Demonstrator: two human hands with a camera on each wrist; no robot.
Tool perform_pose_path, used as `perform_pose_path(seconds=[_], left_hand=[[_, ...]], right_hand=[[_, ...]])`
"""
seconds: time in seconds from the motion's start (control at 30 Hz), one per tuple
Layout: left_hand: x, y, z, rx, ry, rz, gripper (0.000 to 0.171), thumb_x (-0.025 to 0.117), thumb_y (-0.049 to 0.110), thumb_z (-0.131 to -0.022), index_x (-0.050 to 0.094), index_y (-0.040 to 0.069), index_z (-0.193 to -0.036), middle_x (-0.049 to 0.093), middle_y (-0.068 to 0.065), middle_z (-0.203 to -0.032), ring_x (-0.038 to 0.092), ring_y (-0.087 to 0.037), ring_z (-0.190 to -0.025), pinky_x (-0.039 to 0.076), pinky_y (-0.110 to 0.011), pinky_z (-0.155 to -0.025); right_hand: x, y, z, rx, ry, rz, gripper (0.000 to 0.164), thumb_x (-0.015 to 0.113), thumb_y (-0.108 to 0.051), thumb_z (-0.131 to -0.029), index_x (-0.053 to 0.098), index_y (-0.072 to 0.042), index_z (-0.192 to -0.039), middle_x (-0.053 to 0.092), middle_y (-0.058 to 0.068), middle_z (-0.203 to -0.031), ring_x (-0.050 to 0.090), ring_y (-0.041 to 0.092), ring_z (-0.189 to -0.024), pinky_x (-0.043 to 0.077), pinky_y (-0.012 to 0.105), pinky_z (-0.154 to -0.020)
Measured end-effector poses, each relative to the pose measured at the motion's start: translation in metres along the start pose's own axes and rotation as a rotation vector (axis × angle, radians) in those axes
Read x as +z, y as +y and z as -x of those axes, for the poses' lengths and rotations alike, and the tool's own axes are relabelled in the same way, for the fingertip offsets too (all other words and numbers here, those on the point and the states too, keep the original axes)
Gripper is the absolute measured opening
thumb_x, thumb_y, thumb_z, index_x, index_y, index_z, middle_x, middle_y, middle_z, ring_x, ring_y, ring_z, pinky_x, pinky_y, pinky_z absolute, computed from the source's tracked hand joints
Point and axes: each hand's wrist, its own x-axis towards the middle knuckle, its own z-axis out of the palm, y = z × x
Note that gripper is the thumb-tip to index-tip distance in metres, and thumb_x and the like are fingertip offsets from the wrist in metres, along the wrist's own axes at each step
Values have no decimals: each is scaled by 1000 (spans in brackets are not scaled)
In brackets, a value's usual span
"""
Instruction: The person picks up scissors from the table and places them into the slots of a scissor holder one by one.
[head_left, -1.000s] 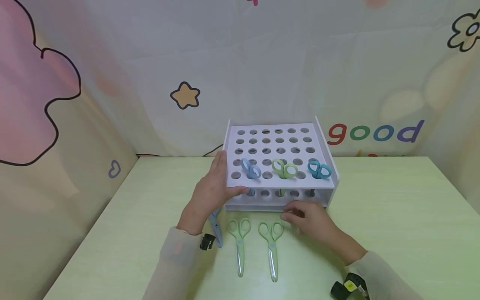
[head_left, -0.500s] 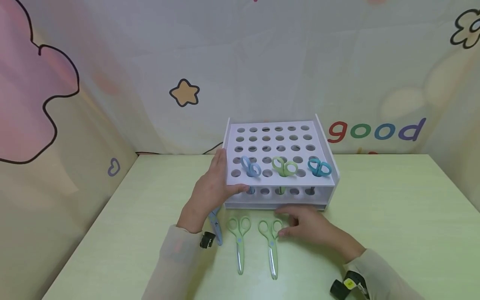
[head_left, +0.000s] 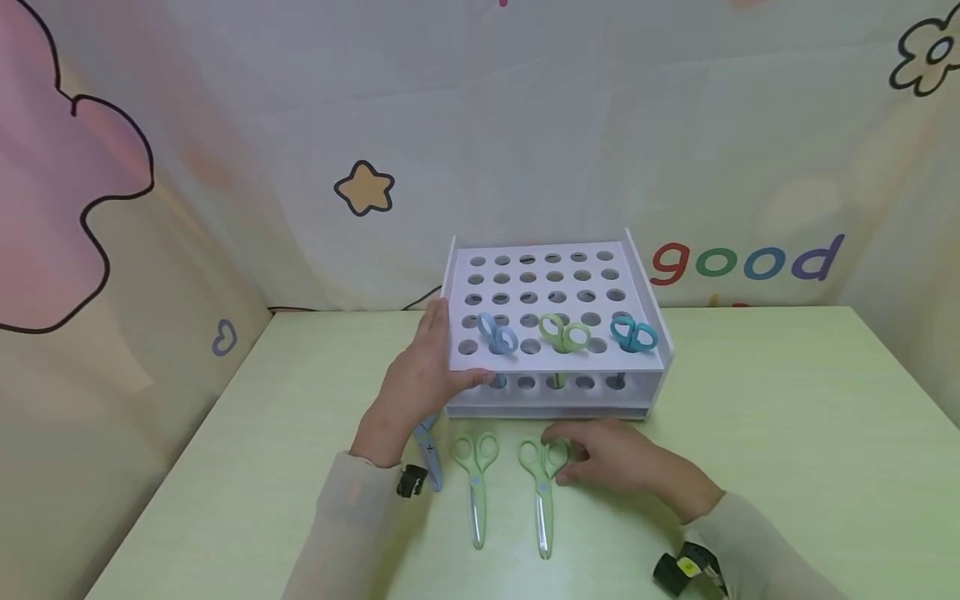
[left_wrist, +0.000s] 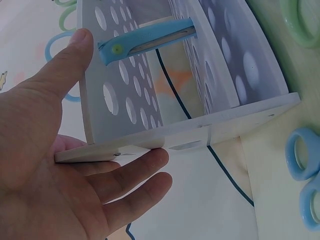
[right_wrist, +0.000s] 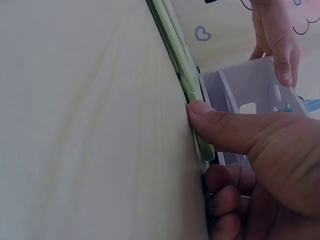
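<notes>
A white two-tier rack (head_left: 547, 412) with rows of round holes stands at the table's back. My left hand (head_left: 420, 375) grips its left front corner, thumb over the front edge and fingers along the outer side panel. Light-blue scissors (left_wrist: 150, 40), green scissors (head_left: 562, 337) and teal scissors (head_left: 634, 335) stand in the front row of holes, handles up. In front of the rack, my right hand (head_left: 622, 454) pinches a handle loop of flat-lying green scissors (head_left: 543, 492) between thumb and curled fingers. In the right wrist view, the thumb lies on that handle.
A second pair of green scissors (head_left: 477, 483) lies left of the held pair. Blue scissors (head_left: 429, 454) lie partly hidden beside my left wrist. A printed cloth (head_left: 525, 150) hangs behind the pale table (head_left: 772, 400). A thin dark cable runs along the back edge.
My right hand has moved slightly left and down from the rack's front edge to the right green scissors' loop, and its fingers have closed there. The left hand stays on the rack.
</notes>
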Motion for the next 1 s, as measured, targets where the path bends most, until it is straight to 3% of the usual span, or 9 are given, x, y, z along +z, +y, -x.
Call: perform_pose_path(seconds=[0.4, 1.0], left_hand=[[2, 2, -2, 15, 8, 18, 120, 87, 43, -80, 6, 9, -162, 14, -5, -166, 56, -23, -90, 48, -32, -66], [0, -2, -1, 18, 5, 5, 120, 85, 45, -80, 5, 9, -162, 15, -6, -165, 56, -23, -86, 47, -31, -64]], right_hand=[[-8, -6, 5, 34, -3, 37, 28, 84, -32, -83, 66, -22, -101, 51, -15, -69, 47, 5, -64, 42, 28, -62], [-24, -5, 6, 31, -10, -195, 26, 83, -24, -84, 61, -19, -99, 56, -10, -73, 54, 7, -65, 47, 28, -59]])
